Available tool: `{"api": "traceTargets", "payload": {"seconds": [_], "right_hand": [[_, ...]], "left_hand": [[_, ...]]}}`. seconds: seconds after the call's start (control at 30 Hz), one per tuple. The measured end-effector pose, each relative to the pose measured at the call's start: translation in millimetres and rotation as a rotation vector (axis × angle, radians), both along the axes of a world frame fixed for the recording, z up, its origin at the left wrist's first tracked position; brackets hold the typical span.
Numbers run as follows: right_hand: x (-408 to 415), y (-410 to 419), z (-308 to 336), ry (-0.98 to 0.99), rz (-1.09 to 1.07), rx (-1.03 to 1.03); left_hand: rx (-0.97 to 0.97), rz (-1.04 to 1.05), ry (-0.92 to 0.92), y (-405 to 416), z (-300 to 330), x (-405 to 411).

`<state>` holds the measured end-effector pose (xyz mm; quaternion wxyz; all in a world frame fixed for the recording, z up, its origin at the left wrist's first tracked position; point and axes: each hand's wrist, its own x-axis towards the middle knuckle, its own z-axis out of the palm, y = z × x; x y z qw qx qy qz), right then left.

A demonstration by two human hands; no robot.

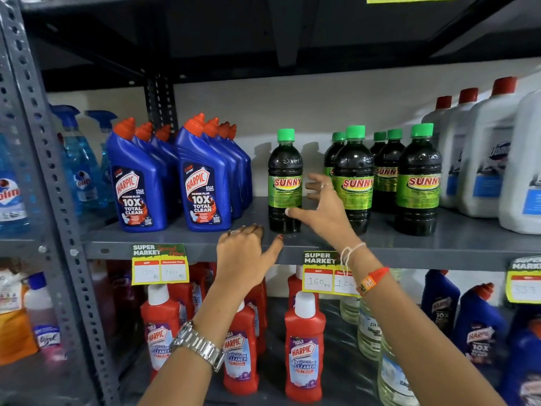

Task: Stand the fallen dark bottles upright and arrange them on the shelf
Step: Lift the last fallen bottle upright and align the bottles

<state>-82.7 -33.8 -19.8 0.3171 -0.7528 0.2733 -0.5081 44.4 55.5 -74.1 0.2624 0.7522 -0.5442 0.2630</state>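
Note:
Several dark bottles with green caps and green SUNNY labels stand upright on the grey shelf (181, 244). One dark bottle (285, 171) stands alone to the left of the group (417, 180). My right hand (320, 208) is beside this lone bottle on its right, fingers spread, thumb tip touching its lower side, not closed around it. My left hand (247, 254) rests on the shelf's front edge, just below and left of that bottle, fingers curled onto the shelf, thumb out, holding nothing.
Blue Harpic bottles (202, 183) stand left of the dark bottles, with blue spray bottles (79, 168) further left. White jugs with red caps (486, 159) stand at the right. Red Harpic bottles (304, 347) fill the shelf below. Price tags (159, 265) hang on the shelf edge.

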Motion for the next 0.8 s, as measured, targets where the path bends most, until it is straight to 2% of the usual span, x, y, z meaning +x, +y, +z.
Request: {"api": "traceTargets", "payload": {"seconds": [0.13,0.23,0.3,0.4,0.47,0.6,0.8], "right_hand": [[-33,12,-16,-0.196,-0.271,-0.198],[-56,3,-17,-0.245,-0.482,-0.199],[-66,-7,-16,-0.213,-0.491,-0.151],[-74,-25,-14,-0.143,-0.368,-0.006],[-76,-34,-14,-0.089,-0.288,0.1],[-77,-43,-17,-0.002,-0.215,0.198],[-77,-39,-15,0.08,-0.219,0.155]], "left_hand": [[0.035,0.024,0.065,-1,3,-3],[0.077,0.009,0.214,-3,10,-3],[0.005,-0.078,0.415,-5,21,-5],[-0.174,-0.377,0.861,-20,47,-14],[-0.151,-0.509,1.028,-31,56,-15],[-0.003,-0.49,1.02,-42,48,-9],[-0.057,-0.493,1.049,-46,47,-5]]}}
